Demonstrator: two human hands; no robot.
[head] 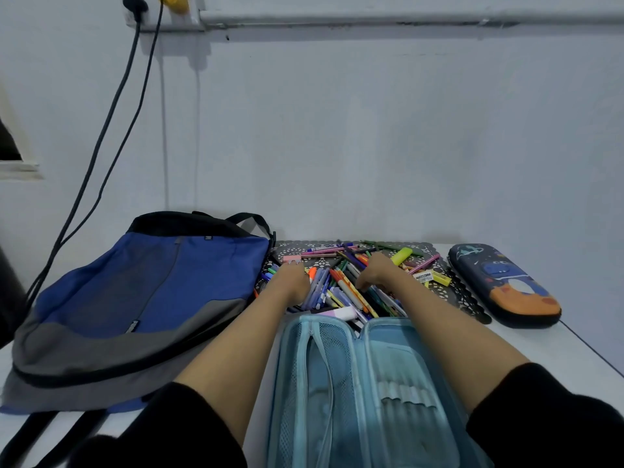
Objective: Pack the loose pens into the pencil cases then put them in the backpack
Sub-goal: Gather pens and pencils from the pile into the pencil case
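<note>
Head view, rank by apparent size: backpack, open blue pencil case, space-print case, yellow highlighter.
Blue and grey fabric backpack
Open light blue fabric pencil case, nearer camera
Dark space-print hard pencil case
Yellow highlighter

The backpack [145, 292] is showing royal blue with grey lower panels and a black top band. The open pencil case [354, 383] is showing pale blue, mesh included. The second pencil case [503, 285] is wearing a navy space print with an orange end. The pens [341, 285] are mixing orange, green, purple and pink. The highlighter [401, 255] is glowing yellow. The mat [462, 292] is showing a black-and-white lace pattern. The sleeves [547, 417] are reading black.
</note>
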